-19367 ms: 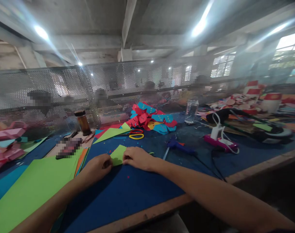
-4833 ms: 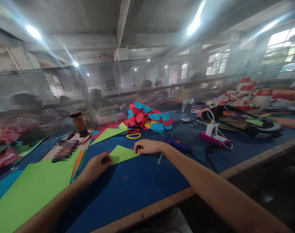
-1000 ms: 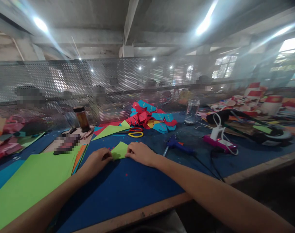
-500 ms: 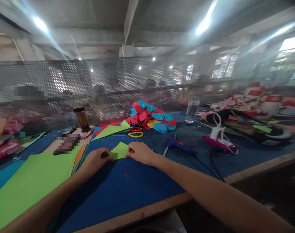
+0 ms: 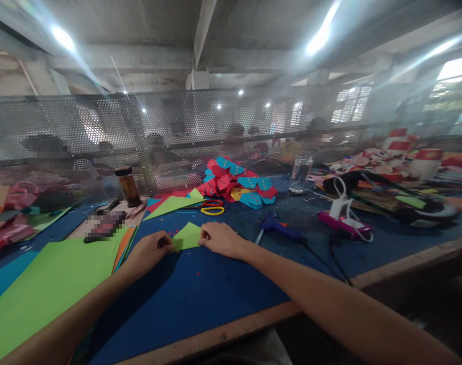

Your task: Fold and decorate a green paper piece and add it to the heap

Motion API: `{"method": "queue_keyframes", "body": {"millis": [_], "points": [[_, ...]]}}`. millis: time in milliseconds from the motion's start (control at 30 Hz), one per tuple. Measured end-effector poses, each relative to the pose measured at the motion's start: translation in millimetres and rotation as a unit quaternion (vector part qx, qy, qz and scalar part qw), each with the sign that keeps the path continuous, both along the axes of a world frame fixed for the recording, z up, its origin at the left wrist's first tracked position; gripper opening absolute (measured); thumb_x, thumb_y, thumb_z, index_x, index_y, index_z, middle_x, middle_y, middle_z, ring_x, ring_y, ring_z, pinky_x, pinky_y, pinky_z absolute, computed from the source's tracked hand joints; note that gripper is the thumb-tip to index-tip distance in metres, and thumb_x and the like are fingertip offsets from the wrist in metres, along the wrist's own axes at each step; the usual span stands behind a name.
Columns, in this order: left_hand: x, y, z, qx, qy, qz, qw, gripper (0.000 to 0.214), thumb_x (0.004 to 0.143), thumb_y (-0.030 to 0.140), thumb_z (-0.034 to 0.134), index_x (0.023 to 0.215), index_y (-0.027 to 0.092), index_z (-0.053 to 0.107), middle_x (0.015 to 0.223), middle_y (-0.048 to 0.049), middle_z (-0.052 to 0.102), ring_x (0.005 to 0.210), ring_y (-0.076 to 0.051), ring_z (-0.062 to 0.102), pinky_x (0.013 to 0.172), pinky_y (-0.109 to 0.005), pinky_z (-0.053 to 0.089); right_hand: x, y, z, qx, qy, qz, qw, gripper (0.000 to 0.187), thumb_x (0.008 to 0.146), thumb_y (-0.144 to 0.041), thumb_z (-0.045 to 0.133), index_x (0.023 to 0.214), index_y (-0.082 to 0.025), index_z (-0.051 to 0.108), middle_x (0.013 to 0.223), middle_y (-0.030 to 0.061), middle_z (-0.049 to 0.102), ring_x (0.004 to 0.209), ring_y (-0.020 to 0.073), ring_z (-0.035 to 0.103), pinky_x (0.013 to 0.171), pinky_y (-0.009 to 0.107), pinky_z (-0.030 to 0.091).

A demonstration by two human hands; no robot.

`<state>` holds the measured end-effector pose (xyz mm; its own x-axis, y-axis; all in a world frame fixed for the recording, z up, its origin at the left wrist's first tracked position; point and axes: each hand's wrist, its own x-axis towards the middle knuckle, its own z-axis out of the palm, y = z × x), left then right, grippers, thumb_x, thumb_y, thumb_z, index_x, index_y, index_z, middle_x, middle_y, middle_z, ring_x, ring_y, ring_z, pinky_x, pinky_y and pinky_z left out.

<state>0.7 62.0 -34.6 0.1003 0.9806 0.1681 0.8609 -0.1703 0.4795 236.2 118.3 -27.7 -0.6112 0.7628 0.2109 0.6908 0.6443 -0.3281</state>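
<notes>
A small piece of light green paper, with a peak at its top, lies on the blue table top between my two hands. My left hand has its fingers closed on the paper's left corner. At the opposite corner, my right hand pinches the paper between thumb and curled fingers. Tiny red bits are scattered just behind the left hand. Beyond the paper rest scissors with red and yellow handles. A blue glue gun lies to the right of my right hand.
Large green sheets are stacked at the left. Behind the hands sits a heap of red and blue folded paper pieces. A dark-lidded jar, a clear glass and a pink power strip stand around. A perforated screen borders the table's back.
Almost nothing differs. Both hands keep their hold on the green paper, with only a very slight shift of the fingers.
</notes>
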Motion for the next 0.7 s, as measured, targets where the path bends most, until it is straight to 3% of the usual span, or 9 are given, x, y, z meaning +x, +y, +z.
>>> {"method": "queue_keyframes", "body": {"millis": [467, 700], "points": [[-1.1, -1.1, 0.7, 0.003, 0.015, -0.013, 1.0, 0.013, 0.079, 0.03, 0.049, 0.079, 0.022, 0.058, 0.076, -0.0023, 0.067, 0.071, -0.019, 0.059, 0.064, -0.028, 0.036, 1.5, -1.9, 2.1, 0.011, -0.004, 0.01, 1.0, 0.005, 0.082, -0.021, 0.057, 0.086, -0.021, 0.061, 0.092, 0.0002, 0.069, 0.079, 0.0142, 0.061, 0.062, 0.025, 0.03], [-1.4, -1.4, 3.0, -0.002, 0.015, -0.006, 1.0, 0.015, 0.077, 0.033, 0.052, 0.077, 0.021, 0.06, 0.074, -0.0019, 0.066, 0.069, -0.019, 0.058, 0.062, -0.027, 0.037, 1.6, -3.6, 2.6, 0.021, -0.01, 0.009, 1.0, 0.006, 0.082, -0.019, 0.056, 0.085, -0.02, 0.061, 0.093, 0.0012, 0.068, 0.082, 0.0153, 0.059, 0.065, 0.026, 0.031]]}}
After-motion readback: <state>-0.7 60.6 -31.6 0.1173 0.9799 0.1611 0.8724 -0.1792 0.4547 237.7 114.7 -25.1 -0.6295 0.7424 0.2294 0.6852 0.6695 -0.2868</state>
